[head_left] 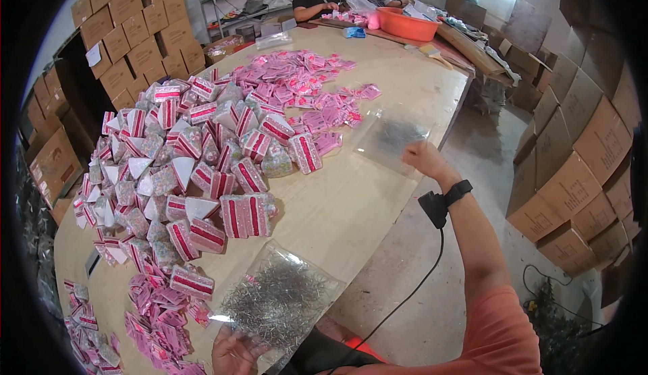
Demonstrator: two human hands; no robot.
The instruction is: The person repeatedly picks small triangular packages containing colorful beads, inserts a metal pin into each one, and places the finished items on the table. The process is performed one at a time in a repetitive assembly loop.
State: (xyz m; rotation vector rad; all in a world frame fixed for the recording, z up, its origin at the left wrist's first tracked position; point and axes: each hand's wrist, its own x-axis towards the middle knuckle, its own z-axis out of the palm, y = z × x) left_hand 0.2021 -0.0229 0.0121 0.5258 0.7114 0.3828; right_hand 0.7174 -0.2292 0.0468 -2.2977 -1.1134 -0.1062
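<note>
At the bottom, my left hand (233, 355) is curled beside the lower left edge of a clear plastic tray (322, 282). What its fingers hold, if anything, is too small to make out. Many thin metal pin-like pieces (273, 304) lie heaped on that tray. Farther off, my right hand (424, 159) is closed above the right part of a second clear plastic tray (368, 149), which carries a sparser dark scatter of thin pieces (398, 134). Its fingertips are bent down and hide whatever is in them. A black strap (459, 191) with a cable circles my right wrist.
Cake-slice-shaped pieces (246, 215) in pink and white pile up on the left. Pink cards (290, 78) lie beyond them, more pink cards (155, 314) nearer. An orange basin (407, 25) and two people are at the back. Cardboard boxes (567, 186) stand right and left.
</note>
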